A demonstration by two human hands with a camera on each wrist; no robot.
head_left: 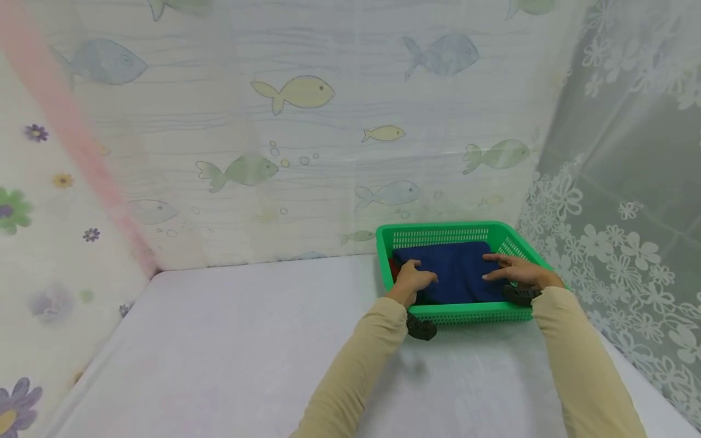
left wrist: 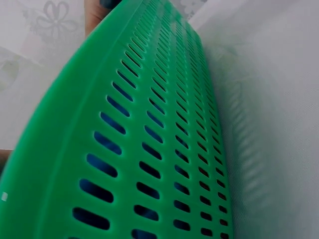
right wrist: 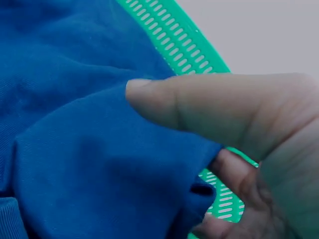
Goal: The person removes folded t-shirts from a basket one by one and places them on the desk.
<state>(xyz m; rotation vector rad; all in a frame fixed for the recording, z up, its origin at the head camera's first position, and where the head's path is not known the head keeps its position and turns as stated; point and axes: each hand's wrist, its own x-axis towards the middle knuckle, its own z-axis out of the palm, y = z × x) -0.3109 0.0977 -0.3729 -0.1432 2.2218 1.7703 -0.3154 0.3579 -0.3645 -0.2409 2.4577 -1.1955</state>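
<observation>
A folded dark blue cloth (head_left: 454,271) lies in a green plastic basket (head_left: 460,309), seen brighter blue in the right wrist view. At the cloth's left side is my left hand (head_left: 412,282), its thumb and forefinger apart; the other fingers are mostly hidden. My right hand (head_left: 517,272) reaches over the right side of the cloth, thumb and forefinger spread. In the right wrist view the straight thumb (right wrist: 199,99) lies over the blue cloth (right wrist: 99,149), with other fingers beside its edge. The left wrist view shows mainly the slotted basket wall (left wrist: 129,124).
Something red (head_left: 394,268) shows at the basket's left inside. The basket stands on a white-covered table (head_left: 246,340), near the fish-patterned back curtain (head_left: 306,152). A floral lace curtain (head_left: 630,243) hangs at the right. Dark wrist devices (head_left: 420,326) sit under both wrists.
</observation>
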